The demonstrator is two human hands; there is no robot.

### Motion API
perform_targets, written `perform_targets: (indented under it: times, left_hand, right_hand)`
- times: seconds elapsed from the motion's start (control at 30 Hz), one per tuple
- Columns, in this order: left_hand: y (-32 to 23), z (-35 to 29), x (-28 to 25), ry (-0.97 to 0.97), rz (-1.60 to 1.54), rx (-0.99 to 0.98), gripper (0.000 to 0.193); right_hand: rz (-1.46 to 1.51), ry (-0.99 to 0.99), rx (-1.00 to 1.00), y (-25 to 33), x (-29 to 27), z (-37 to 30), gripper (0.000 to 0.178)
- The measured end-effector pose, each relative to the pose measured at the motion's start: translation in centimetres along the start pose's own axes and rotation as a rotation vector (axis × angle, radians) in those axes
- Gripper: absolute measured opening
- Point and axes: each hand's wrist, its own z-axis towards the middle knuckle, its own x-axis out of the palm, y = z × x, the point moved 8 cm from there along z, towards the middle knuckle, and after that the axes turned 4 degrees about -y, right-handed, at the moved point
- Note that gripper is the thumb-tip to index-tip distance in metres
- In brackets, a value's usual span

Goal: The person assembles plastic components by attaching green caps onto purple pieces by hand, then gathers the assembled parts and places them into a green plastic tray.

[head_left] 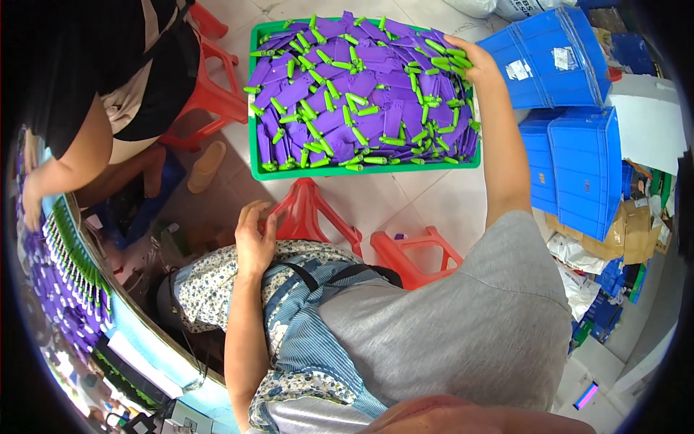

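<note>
A green plastic bin (254, 155) at the top holds a heap of flat purple pieces with bright green handles (347, 87); their exact kind I cannot tell. My right hand (478, 64) reaches to the bin's right side. Its fingers are closed round a bunch of the green-handled purple pieces (450, 61), handles toward my palm. My left hand (254, 239) hovers above my lap beside a red stool (303, 210). It holds nothing, with the fingers loosely bent and the thumb apart.
Another person (94, 137) sits at left, near a table (144, 354) bearing rows of similar purple and green pieces. A second red stool (416, 257) stands before me. Stacked blue crates (578, 155) and cardboard boxes (636, 231) line the right. A slipper (207, 166) lies on the floor.
</note>
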Motion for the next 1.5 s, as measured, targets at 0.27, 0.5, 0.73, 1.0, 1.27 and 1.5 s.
perform_targets:
  times: [0.27, 0.5, 0.73, 1.0, 1.27, 1.5]
  left_hand:
    - [0.9, 0.4, -0.3, -0.018, 0.025, -0.041, 0.022]
    - [2.1, 0.4, -0.6, -0.046, 0.001, -0.061, 0.022]
    - [2.3, 0.4, -0.7, -0.049, 0.003, -0.054, 0.023]
    - [2.4, 0.9, -0.3, -0.039, -0.034, -0.067, 0.023]
    - [2.7, 0.3, -0.6, -0.036, -0.017, -0.124, 0.022]
    - [2.5, 0.3, -0.5, -0.027, -0.028, -0.11, 0.022]
  right_hand:
    - [-0.078, 0.099, 0.11, 0.3, 3.6, 10.4, 0.019]
    - [-0.264, 0.011, 0.244, -0.5, 2.9, 11.3, 0.017]
    - [-0.35, -0.002, 0.315, -2.1, 1.7, 10.6, 0.019]
    - [-0.407, -0.102, 0.327, -1.0, -0.5, 14.5, 0.018]
    - [-0.61, -0.14, 0.215, -1.1, 3.2, 11.7, 0.021]
    - [-1.134, -0.289, 0.1, 0.2, 2.4, 11.5, 0.045]
